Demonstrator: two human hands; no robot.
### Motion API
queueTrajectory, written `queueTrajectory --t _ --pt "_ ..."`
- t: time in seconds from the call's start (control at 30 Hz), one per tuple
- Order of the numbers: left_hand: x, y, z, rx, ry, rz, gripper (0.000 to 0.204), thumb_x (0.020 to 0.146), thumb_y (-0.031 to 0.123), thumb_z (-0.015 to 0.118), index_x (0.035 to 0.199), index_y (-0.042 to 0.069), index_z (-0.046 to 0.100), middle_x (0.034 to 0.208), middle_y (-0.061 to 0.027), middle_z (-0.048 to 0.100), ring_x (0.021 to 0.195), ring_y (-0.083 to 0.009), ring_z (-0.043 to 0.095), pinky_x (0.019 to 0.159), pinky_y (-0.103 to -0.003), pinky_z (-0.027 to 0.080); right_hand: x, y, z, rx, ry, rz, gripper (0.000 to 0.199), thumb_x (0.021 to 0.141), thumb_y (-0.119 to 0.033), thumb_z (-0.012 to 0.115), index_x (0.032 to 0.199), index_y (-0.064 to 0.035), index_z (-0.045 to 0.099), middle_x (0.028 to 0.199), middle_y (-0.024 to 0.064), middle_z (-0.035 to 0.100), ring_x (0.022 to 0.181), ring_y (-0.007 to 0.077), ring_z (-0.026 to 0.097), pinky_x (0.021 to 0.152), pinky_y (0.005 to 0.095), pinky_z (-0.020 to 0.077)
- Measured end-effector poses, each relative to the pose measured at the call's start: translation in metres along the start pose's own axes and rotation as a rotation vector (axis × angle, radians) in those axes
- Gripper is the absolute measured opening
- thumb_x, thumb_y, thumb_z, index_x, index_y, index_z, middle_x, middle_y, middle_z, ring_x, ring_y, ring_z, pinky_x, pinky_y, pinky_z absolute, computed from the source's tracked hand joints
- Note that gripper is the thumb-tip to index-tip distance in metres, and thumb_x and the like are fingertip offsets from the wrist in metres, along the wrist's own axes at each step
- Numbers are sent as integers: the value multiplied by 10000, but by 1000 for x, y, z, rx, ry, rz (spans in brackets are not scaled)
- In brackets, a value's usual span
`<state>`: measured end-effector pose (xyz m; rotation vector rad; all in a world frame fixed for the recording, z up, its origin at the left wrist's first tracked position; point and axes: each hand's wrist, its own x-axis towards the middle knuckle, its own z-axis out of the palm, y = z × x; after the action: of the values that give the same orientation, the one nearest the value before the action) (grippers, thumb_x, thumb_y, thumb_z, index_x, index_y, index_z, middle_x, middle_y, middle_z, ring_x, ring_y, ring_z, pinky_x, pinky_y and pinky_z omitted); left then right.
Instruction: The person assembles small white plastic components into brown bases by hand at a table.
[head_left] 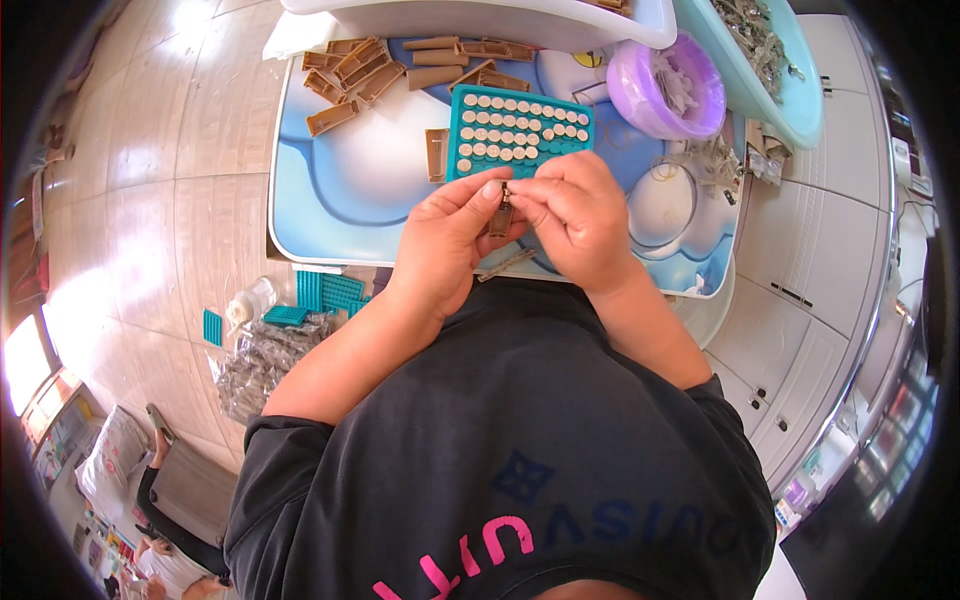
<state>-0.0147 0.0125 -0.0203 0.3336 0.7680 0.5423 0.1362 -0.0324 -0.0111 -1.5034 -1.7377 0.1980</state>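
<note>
Brown clip [501, 218] pinched between our left hand [447, 240] and right hand [577, 215], both clamped on it, just below teal tray [520, 132] (loose pinch could drop it).

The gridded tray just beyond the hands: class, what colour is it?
Teal, with pale round pieces filling its holes; the gridded tray shows best in the head view.

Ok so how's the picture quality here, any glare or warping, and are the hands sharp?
Head view: strong fisheye warp, so the floor tiles and cabinet fronts curve near the black rim; bright glare washes out the floor at top left and lower left; the left hand, right hand and teal tray are evenly lit and fairly sharp; the small brown part between the fingers is partly hidden.
</note>
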Motion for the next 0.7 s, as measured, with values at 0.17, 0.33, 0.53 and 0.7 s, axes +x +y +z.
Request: queueTrajectory --t 0.17,0.33,0.53,0.7 --pt "-2 2 2 14 11 -18 298 948 147 510 1182 -38 523 1023 -135 632 891 -188 632 814 -315 537 7 25 3 -205 122 37 116 680 -70 717 788 -65 675 755 52 574 692 239 543 590 341 444" --pt "-2 3 2 14 17 -19 301 948 149 512 1183 -38 521 1022 -138 635 891 -191 634 814 -316 536 4 26 3 -218 66 11 121 670 -75 719 772 -63 655 765 51 573 716 245 550 599 344 446" --pt "0 -2 -1 -4 -6 -4 302 944 152 522 1178 -39 525 998 -115 636 877 -179 631 820 -320 533 2 -2 0 -34 54 33 129 657 -58 723 738 -61 623 762 55 573 712 251 548 603 353 442" --pt "-2 -5 -2 -3 4 14 281 948 141 515 1165 -36 537 977 -86 626 866 -151 617 826 -309 525 0 -7 4 -29 13 11 133 665 -48 715 731 -52 599 748 57 570 703 259 542 601 353 444"
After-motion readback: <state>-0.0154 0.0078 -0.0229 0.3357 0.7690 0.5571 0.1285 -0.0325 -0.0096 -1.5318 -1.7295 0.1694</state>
